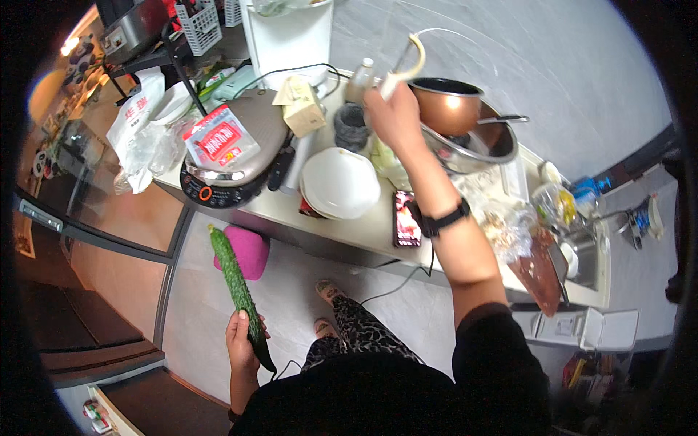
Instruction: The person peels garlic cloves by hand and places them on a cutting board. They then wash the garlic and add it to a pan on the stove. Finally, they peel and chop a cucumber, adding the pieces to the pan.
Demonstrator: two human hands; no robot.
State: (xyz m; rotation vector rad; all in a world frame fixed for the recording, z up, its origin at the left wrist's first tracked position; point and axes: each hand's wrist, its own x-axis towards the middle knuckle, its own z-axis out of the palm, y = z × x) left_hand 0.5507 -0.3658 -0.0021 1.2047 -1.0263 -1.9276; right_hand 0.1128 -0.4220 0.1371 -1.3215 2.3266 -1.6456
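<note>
In my left hand is a long green cucumber, gripped near its lower end and held upright-slanting over the floor, in front of the counter. My right hand is raised over the back of the counter, closed on a cream-handled kitchen tool. The tool has a curved bow at its top and looks like a peeler, though blur hides its detail. Close by that hand stand a dark grey stone-like mortar or cup, a bottle and a copper-coloured pot.
White plates and a phone lie near the counter's front edge. An electric griddle bears a red-and-white packet. To the right are a steel bowl, plastic bags, a wooden board with a knife, and a sink.
</note>
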